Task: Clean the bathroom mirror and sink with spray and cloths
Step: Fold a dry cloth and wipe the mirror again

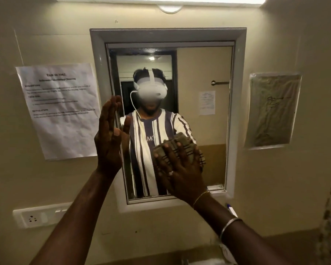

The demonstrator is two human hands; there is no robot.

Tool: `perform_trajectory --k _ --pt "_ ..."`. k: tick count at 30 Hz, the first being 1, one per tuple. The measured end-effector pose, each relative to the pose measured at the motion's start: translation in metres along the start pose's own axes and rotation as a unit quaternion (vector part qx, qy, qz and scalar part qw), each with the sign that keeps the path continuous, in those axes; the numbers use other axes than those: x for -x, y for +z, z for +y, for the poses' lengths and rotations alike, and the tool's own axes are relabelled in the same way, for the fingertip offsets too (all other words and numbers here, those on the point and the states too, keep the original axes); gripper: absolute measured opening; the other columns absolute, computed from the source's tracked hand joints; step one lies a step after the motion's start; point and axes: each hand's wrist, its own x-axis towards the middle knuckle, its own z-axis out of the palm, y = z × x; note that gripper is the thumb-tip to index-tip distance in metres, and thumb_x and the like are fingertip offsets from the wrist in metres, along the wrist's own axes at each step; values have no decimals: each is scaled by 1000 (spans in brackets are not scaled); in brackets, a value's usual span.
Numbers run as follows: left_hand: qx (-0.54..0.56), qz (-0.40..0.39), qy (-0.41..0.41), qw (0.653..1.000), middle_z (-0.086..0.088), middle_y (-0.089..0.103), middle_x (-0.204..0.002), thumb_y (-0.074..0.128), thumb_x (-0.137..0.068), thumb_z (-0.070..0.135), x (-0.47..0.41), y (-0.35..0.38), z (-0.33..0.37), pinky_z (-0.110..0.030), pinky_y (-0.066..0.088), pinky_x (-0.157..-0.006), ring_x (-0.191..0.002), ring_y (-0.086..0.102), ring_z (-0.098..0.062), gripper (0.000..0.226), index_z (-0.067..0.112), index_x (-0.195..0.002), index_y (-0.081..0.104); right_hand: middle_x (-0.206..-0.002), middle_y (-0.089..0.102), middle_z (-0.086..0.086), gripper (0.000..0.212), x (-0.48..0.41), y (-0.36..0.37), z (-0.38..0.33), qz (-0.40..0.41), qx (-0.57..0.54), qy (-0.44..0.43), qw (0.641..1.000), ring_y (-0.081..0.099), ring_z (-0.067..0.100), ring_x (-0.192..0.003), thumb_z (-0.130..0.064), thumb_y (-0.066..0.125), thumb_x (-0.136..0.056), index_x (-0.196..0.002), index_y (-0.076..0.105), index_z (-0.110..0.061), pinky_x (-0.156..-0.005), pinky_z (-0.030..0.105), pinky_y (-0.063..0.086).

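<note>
The cloth (182, 148) is bunched into a pad and pressed against the lower right part of the mirror (204, 73); my right hand (180, 169) covers it from below, fingers spread and pointing up the glass, flattening it rather than pinching it; most of the mirror lies above and to the left of those fingertips, and its long axis runs upright, so I judge the next wipe should go upward, by the right hand, which already has the cloth. My left hand (109, 138) stands edge-on at the mirror's left edge, fingers straight and pressed together, holding nothing; whether it touches the glass I cannot tell. The mirror sits in a pale frame (99, 73) on a beige wall; left of the mirror hangs a printed sheet (59, 108), right of it a plastic sleeve (273, 109); below and left, a wall socket (38, 217).
</note>
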Motion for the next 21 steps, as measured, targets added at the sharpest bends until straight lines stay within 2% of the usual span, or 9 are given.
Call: perform_trajectory --k 4,6,8,10,12,13,16,19,21 --pt "-31 28 -7 999 -36 17 -161 42 -109 38 2 0 -6 -38 32 -122 -154 25 -37 79 -20 -152 11 -165 24 16 68 30 -6 43 9 19 93 995 21 45 -153 -48 59 -96 -157 35 -27 -112 77 18" --pt "-51 27 13 998 -19 30 -164 40 -109 36 1 -1 -6 -38 31 -123 -155 28 -28 76 -21 -151 11 -165 23 17 75 43 -7 54 13 24 139 990 20 47 -153 -48 60 -95 -160 28 -28 -113 77 17" --pt "-36 6 32 999 4 36 -163 35 -107 24 1 0 -4 -27 33 -120 -154 29 -15 69 -24 -148 7 -165 24 19 79 53 -6 55 11 26 185 982 19 48 -153 -48 59 -95 -161 21 -27 -114 77 15" --pt "-28 -2 40 999 10 35 -163 30 -105 18 0 1 -3 -25 33 -119 -153 29 -12 66 -26 -147 5 -166 23 21 75 60 -4 47 4 12 237 971 16 48 -154 -50 54 -98 -161 21 -24 -115 76 13" --pt "-13 -4 34 999 0 33 -164 29 -105 15 1 -1 -5 -26 33 -119 -154 28 -15 64 -26 -147 4 -167 19 23 73 61 0 32 4 -10 288 958 11 48 -154 -49 47 -101 -161 18 -20 -115 77 12" --pt "-1 -5 20 1000 -13 28 -165 28 -104 13 2 -3 -5 -28 34 -119 -154 28 -22 63 -25 -148 3 -167 17 23 72 60 3 22 3 -21 311 950 9 49 -154 -48 45 -102 -161 18 -18 -115 77 12" --pt "36 -2 -30 999 -41 5 -161 26 -99 8 0 -5 -2 -31 38 -115 -147 16 -58 64 -22 -150 1 -169 12 22 71 57 11 -7 1 -44 345 938 8 48 -155 -47 42 -103 -162 19 -15 -115 76 11" --pt "62 -7 -49 997 -43 -1 -161 35 -103 16 1 -6 -5 -40 33 -120 -152 4 -54 70 -19 -152 0 -169 10 22 77 53 15 -35 1 -58 297 953 8 49 -155 -46 43 -102 -164 4 -22 -116 77 11" --pt "65 -7 -70 995 -36 3 -165 45 -106 28 2 -8 -8 -62 27 -122 -156 5 -48 78 -15 -155 2 -169 7 20 76 50 17 -57 -16 -71 240 968 7 48 -155 -47 41 -103 -164 2 -25 -115 77 11"
